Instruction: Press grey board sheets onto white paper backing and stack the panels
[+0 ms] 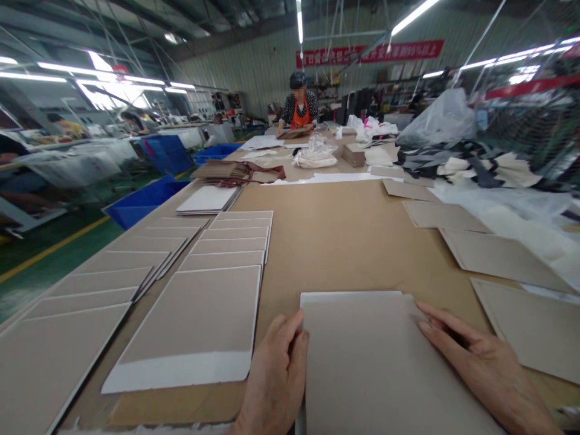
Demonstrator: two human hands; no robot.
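A flat taupe panel (362,356) with a white strip along its far edge lies in front of me at the table's near side. Its left edge is pinched by my left hand (276,368), thumb and fingers together. At the far right corner, my right hand (480,362) grips the same panel between thumb and fingers, and the corner bends slightly there. Left of my hands, an overlapping row of taupe panels on white boards (199,308) runs away from me. Another such row (67,338) lies further left. Several loose taupe panels (502,254) are spread along the right side.
Brown board covers the long table (330,235). Farther back are a stack of white boards (208,199), brown pieces (226,172) and a plastic-wrapped bundle (315,154). Dark and cream scraps (475,166) pile up at right. Blue bins (140,199) stand left; a co-worker (299,109) works opposite.
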